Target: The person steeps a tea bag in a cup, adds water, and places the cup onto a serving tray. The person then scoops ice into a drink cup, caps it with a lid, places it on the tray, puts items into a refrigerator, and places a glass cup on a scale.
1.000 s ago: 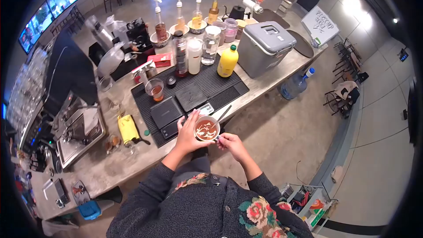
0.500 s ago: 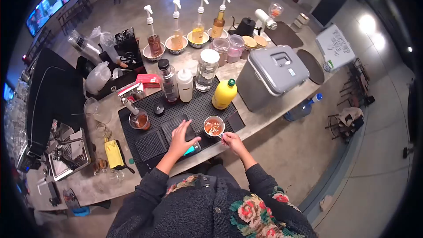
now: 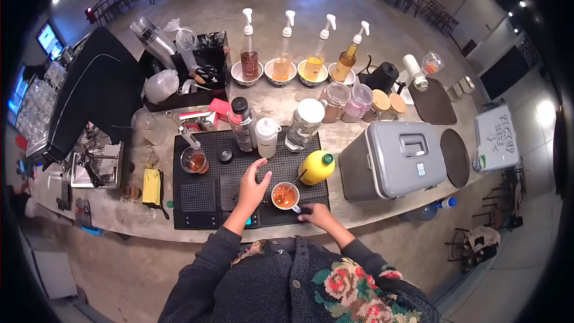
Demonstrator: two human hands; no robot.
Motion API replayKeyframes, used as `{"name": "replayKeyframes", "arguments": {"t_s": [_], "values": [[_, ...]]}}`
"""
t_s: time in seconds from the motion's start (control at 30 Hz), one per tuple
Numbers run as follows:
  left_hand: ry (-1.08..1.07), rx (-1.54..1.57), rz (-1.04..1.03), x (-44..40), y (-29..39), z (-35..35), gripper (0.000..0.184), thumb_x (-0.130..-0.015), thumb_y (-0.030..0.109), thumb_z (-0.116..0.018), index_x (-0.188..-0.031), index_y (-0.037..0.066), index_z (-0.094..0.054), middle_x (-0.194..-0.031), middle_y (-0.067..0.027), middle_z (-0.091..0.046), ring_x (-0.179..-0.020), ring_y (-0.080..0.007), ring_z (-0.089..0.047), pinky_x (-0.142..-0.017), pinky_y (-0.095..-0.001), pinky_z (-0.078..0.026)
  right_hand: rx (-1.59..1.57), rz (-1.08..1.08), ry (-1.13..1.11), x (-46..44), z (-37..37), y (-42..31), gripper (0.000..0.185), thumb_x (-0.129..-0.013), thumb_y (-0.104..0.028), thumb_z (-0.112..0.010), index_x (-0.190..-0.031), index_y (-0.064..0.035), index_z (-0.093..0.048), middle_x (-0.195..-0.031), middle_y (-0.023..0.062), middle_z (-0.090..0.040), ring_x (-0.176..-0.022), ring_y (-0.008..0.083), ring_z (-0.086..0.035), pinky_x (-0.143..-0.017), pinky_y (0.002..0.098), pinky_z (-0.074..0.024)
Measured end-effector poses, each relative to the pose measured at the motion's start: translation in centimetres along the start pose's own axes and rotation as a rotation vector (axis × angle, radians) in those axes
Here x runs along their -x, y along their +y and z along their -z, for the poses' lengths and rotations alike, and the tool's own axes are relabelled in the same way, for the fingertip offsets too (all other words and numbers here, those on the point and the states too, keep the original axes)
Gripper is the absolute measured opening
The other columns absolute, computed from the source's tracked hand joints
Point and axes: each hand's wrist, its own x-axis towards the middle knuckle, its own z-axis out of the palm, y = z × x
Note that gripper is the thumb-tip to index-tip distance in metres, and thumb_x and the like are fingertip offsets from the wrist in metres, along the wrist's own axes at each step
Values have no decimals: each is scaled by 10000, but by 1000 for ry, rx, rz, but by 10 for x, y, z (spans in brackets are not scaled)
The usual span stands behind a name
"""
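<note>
A light mug [image 3: 285, 196] of reddish-brown drink stands near the front of the black bar mat [image 3: 278, 167]. A thin dark stick, like a spoon handle [image 3: 298, 177], slants out of it toward the yellow squeeze bottle [image 3: 317, 168]. To the mug's left, my left hand [image 3: 253, 190] is open, thumb and fingers apart, with nothing in it. My right hand [image 3: 318, 215] is at the mug's handle, its thumb and fingers parted with a dark gap between; whether a fingertip touches the handle is hard to see. Below my left hand sits a scale [image 3: 251, 220] with a lit display, partly covered.
Behind the mug stand a white squeeze bottle [image 3: 267, 137], a dark-capped bottle [image 3: 243, 124] and a lidded glass jar [image 3: 305, 124]. A grey cool box [image 3: 394, 161] stands on the right. Left on the mat is a cup [image 3: 194, 160] of brown liquid. Pump bottles [image 3: 281, 63] line the back.
My left hand has risen off the scale area toward the mug. My right hand's fingers have loosened around the mug's handle. The stick now shows in the mug. The view has shifted.
</note>
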Motion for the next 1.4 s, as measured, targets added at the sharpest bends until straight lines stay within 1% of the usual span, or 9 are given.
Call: {"name": "replayKeyframes", "arguments": {"t_s": [0.07, 0.13, 0.2, 0.3, 0.4, 0.47, 0.77, 1.17, 1.4], "values": [[22, -5, -3, -2, 4, 0, 377, -778, 73, -595, -1141, 26, -509, -1075, -97, -597, -965, -200, -569, -832, -275, -427, 364, 138, 61, 18, 39, -42, 158, -748, -58, -590, -870, 19, -655, -690, 104, -626, -597, 123, -580, -524, 233, -466], [33, -12, -2, 0, 6, -1, 348, -780, 64, -585, -1120, 20, -524, -1054, -99, -606, -942, -195, -579, -810, -264, -437, -255, 45, 33, 29, 91, -99, 182, -772, -142, -556, -821, 7, -647, -629, 67, -614, -501, 130, -540, -497, 235, -436], [8, 1, 20, -1, 5, -1, 320, -776, 68, -588, -1089, 16, -544, -1030, -99, -611, -908, -193, -584, -783, -264, -444, -203, 338, 494, -7, 124, -111, 181, -773, -140, -539, -787, 10, -639, -603, 67, -598, -488, 143, -501, -497, 255, -420], [-62, 60, 87, 5, 1, 0, 242, -764, 79, -599, -994, 6, -605, -959, -101, -626, -806, -188, -599, -699, -267, -464, -52, 436, 783, -95, 168, -129, 281, -810, -253, -555, -907, 3, -617, -799, 123, -631, -681, 227, -577, -630, 313, -464], [-139, -105, 192, 20, -7, 2, 177, -759, 78, -601, -914, 0, -632, -877, -97, -635, -718, -175, -589, -642, -261, -464, 10, 507, 760, -163, 182, -124, 336, -817, -311, -556, -911, 5, -617, -855, 134, -636, -741, 270, -591, -667, 338, -473], [-212, -267, 256, 17, -12, 2, 128, -753, 77, -604, -834, -6, -659, -796, -93, -644, -631, -163, -579, -585, -256, -464, -33, 351, 482, -178, 189, -119, 384, -813, -367, -567, -796, 11, -626, -723, 100, -620, -631, 213, -566, -591, 298, -456], [-268, -4, 550, 26, -36, 4, 139, -753, 103, -624, -805, -18, -667, -620, -51, -610, -508, -100, -510, -502, -222, -433, -472, 325, 413, -191, 176, -97, 370, -740, -325, -681, -543, -43, -547, -516, -2, -482, -464, 82, -410, -452, 190, -335], [-389, 116, 561, 20, -44, 7, 153, -731, 101, -633, -826, -12, -671, -627, -61, -618, -517, -97, -511, -512, -221, -437, -542, 371, 803, -85, 202, -180, 385, -704, -268, -734, -472, -69, -499, -468, -28, -434, -418, 56, -352, -404, 172, -268], [-501, 51, 353, 3, -58, -1, 178, -720, 91, -632, -852, -24, -663, -667, -69, -637, -525, -116, -521, -514, -239, -432, -541, 509, 1192, 58, 205, -285, 296, -726, -251, -704, -731, 42, -657, -595, 44, -567, -472, 83, -468, -461, 163, -347]]}}
